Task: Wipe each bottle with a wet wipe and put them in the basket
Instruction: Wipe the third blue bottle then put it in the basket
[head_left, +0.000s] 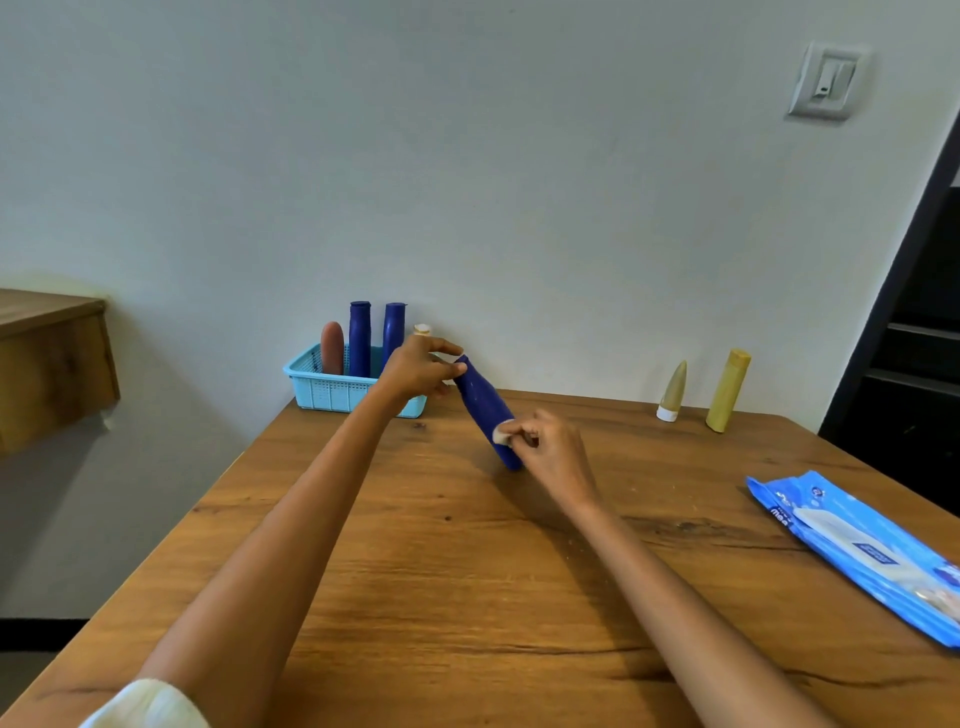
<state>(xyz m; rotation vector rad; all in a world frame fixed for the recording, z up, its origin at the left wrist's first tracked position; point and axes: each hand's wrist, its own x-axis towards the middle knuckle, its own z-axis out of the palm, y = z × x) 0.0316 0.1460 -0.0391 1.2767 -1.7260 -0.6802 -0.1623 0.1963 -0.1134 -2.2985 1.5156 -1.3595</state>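
Note:
A dark blue bottle leans tilted over the wooden table, its top toward the basket. My left hand pinches the bottle's top end. My right hand holds a small white wet wipe against the bottle's lower part. The light blue basket stands at the table's far left corner; a brown bottle and two dark blue bottles stand upright in it. A white cap shows just behind my left hand.
A small beige tube and a taller yellow bottle stand at the far right of the table by the wall. The blue wet-wipe pack lies near the right edge. A wooden shelf juts out at the left.

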